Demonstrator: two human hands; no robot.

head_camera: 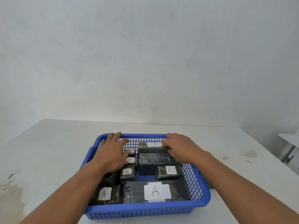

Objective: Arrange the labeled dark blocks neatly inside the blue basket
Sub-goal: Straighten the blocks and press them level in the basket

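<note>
Squaring up the dark blocks (156, 192) inside the blue basket (145, 209) on the desk (48, 143).

My right hand (179, 147) gripped the end of the far long block (152, 147), fingers curled over it; my left hand (111, 152) lay spread and released over the small blocks (127, 172). Best, I judged, to slide that glossy, film-wrapped brick flush against the lattice wall, paper "A" label upward.

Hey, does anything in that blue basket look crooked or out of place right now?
One thing: the medium dark wrapped block near the blue plastic basket's right wall sits slightly askew, with bare basket floor showing beside it. The other blocks lie roughly square. Nothing looks spilled or damaged; the white table shows some stains.
</note>
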